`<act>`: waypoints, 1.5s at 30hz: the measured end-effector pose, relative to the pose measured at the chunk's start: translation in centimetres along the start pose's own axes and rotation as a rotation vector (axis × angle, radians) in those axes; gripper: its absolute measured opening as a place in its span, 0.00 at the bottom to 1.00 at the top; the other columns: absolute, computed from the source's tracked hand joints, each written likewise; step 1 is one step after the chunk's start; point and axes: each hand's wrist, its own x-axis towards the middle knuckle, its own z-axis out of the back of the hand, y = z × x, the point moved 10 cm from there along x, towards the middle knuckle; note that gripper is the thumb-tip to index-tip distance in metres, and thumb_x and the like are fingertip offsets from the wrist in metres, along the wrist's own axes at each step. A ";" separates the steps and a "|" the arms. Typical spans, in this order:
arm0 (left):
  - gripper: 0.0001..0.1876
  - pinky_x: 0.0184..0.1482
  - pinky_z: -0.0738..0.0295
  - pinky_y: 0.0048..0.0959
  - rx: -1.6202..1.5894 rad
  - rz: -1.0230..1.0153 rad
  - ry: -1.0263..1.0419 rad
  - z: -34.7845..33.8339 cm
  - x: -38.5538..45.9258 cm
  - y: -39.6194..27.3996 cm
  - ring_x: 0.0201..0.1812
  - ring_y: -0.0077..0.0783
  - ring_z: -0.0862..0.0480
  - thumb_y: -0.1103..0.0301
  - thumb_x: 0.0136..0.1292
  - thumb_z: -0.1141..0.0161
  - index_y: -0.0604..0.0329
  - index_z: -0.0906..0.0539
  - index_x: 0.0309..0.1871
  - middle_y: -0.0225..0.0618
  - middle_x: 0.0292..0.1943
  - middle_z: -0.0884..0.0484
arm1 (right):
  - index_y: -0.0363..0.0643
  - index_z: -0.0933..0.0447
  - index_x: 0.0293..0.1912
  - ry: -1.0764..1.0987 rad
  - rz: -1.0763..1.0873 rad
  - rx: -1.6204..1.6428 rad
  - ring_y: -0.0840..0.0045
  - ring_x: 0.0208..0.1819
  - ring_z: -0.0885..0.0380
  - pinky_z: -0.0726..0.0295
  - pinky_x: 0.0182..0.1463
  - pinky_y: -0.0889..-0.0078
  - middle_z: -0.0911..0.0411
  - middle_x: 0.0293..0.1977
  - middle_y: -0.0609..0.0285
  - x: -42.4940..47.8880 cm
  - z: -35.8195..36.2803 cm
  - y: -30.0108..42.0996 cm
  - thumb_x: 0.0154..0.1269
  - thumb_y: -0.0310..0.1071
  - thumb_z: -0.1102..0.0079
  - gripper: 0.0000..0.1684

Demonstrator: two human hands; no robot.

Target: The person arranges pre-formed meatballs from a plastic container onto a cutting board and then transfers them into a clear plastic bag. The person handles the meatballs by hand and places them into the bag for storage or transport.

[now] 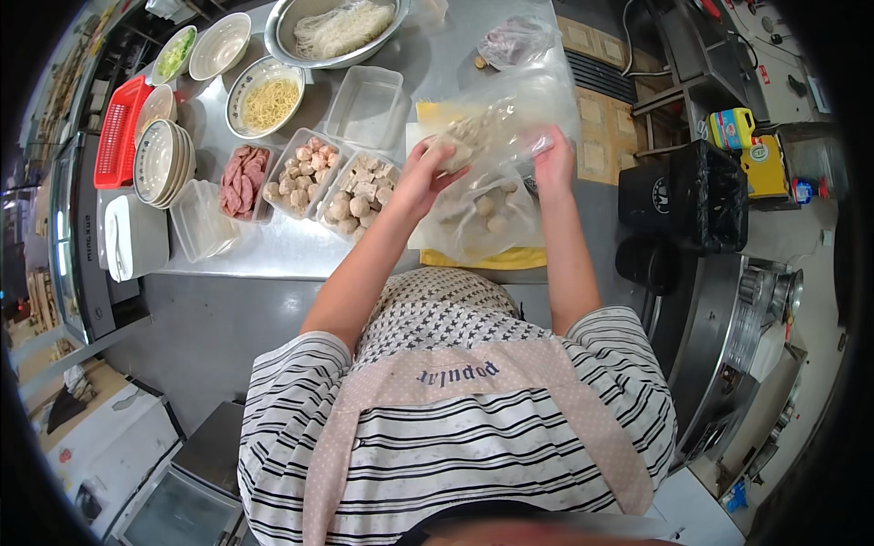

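A clear plastic bag of pale food pieces (471,133) is held up between my two hands over the steel table. My left hand (433,170) grips its filled end, and my right hand (552,155) pinches the plastic at the other side. Under it lies another clear bag with round meatballs (493,215), on a white board with a yellow cloth (488,259) at the table's edge. To the left stand plastic tubs of meatballs and cut cubes (358,198), of mixed balls (300,179) and of sliced sausage (244,183).
An empty clear tub (367,106) stands behind the filled ones. Farther back are a metal basin of rice noodles (338,31) and a bowl of yellow noodles (268,99). Stacked bowls (162,164), a red basket (121,133) and stacked plastic lids or tubs (205,222) stand left. A knotted bag (517,42) lies back right.
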 end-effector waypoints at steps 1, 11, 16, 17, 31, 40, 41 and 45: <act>0.29 0.58 0.23 0.42 0.103 -0.004 -0.016 0.1 -1.2 -0.3 0.57 0.40 0.24 0.66 0.58 0.38 0.64 0.35 0.62 0.42 0.55 0.28 | 0.33 0.27 0.43 -0.053 -0.019 -0.019 0.65 0.39 0.20 0.18 0.43 0.61 0.22 0.38 0.51 2.5 3.1 -0.6 0.67 0.33 0.45 0.11; 0.32 0.53 0.20 0.43 0.134 0.504 0.157 -1.0 -11.6 4.4 0.55 0.41 0.23 0.63 0.54 0.38 0.58 0.33 0.64 0.41 0.56 0.26 | 0.42 0.25 0.46 0.436 0.363 -0.966 0.71 0.50 0.25 0.27 0.51 0.64 0.21 0.45 0.60 -4.2 -5.1 5.8 0.61 0.41 0.38 0.17; 0.29 0.52 0.19 0.46 -0.190 0.755 0.178 -2.0 -8.6 11.3 0.55 0.43 0.23 0.64 0.54 0.42 0.57 0.32 0.62 0.41 0.55 0.27 | 0.49 0.20 0.43 1.477 0.666 -1.707 0.68 0.56 0.31 0.35 0.60 0.60 0.24 0.47 0.62 -14.7 -6.4 1.0 0.53 0.30 0.41 0.15; 0.28 0.52 0.19 0.46 -0.187 0.723 0.147 -1.3 -7.6 11.8 0.54 0.43 0.24 0.64 0.55 0.42 0.57 0.32 0.61 0.41 0.54 0.27 | 0.48 0.19 0.41 1.501 0.715 -1.817 0.67 0.56 0.32 0.37 0.61 0.58 0.24 0.45 0.62 -14.8 -4.4 0.4 0.51 0.29 0.42 0.14; 0.20 0.49 0.16 0.38 -0.033 0.377 -0.303 4.7 -4.6 9.6 0.48 0.36 0.24 0.60 0.62 0.38 0.56 0.28 0.53 0.38 0.47 0.28 | 0.51 0.27 0.25 1.610 1.011 -1.893 0.74 0.42 0.29 0.32 0.45 0.71 0.26 0.28 0.70 -20.2 -7.8 1.5 0.50 0.31 0.44 0.03; 0.29 0.37 0.19 0.32 1.910 0.226 0.079 2.9 -2.1 4.3 0.35 0.41 0.15 0.43 0.60 0.41 0.63 0.24 0.51 0.43 0.42 0.19 | 0.46 0.21 0.34 1.210 1.151 -1.793 0.70 0.36 0.28 0.30 0.41 0.67 0.28 0.25 0.66 -17.4 -9.9 6.4 0.50 0.30 0.43 0.08; 0.26 0.36 0.19 0.33 2.054 0.087 0.074 2.6 -2.8 3.1 0.34 0.41 0.15 0.47 0.60 0.40 0.62 0.23 0.50 0.42 0.41 0.19 | 0.45 0.21 0.34 1.219 1.084 -1.751 0.70 0.35 0.29 0.29 0.41 0.66 0.28 0.24 0.66 -16.8 -10.2 7.2 0.50 0.29 0.42 0.08; 0.13 0.35 0.21 0.35 2.410 -0.226 0.093 -0.8 -6.8 -1.0 0.34 0.41 0.16 0.60 0.59 0.40 0.57 0.22 0.42 0.39 0.39 0.21 | 0.45 0.20 0.31 1.086 0.938 -1.518 0.70 0.35 0.29 0.28 0.40 0.67 0.25 0.24 0.64 -15.6 -10.6 12.0 0.49 0.26 0.38 0.07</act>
